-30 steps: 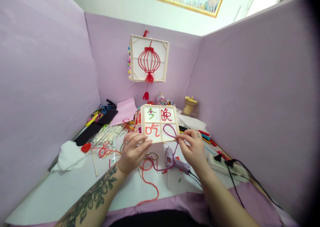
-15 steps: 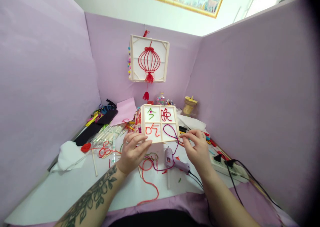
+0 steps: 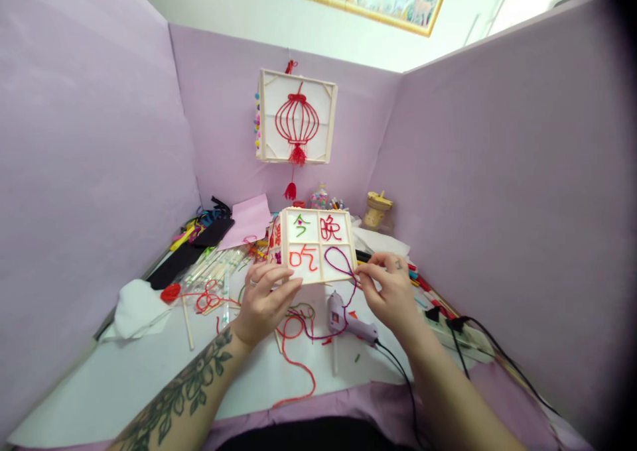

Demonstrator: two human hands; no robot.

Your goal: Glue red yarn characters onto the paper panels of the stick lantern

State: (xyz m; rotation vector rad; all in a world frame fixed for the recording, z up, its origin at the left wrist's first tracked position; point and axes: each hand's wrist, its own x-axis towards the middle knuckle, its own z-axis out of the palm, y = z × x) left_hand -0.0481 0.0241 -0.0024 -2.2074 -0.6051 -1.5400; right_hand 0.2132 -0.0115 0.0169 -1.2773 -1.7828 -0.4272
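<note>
My left hand [image 3: 266, 298] grips the lower left edge of a box lantern [image 3: 322, 279] with a pale wooden frame and white panels. Green, red and orange yarn characters fill three squares of its front. In the lower right square, purple yarn [image 3: 332, 249] forms a loop, and its tail runs down to the table. Close to that square's right edge, my right hand [image 3: 388, 285] pinches the purple yarn between thumb and forefinger. Beneath the lantern lies a lilac glue gun [image 3: 351, 322], its nozzle pointing up.
A second box lantern [image 3: 298, 123] with a red yarn design hangs at the back. Orange yarn [image 3: 309, 371] trails over the table. White cloth [image 3: 139, 310] and packaged sticks [image 3: 213, 268] lie left. A power strip [image 3: 465, 340] with black cords stands right.
My right hand has shifted slightly left and up, closer to the purple loop by the lantern's edge. My left hand and the lantern have stayed in place.
</note>
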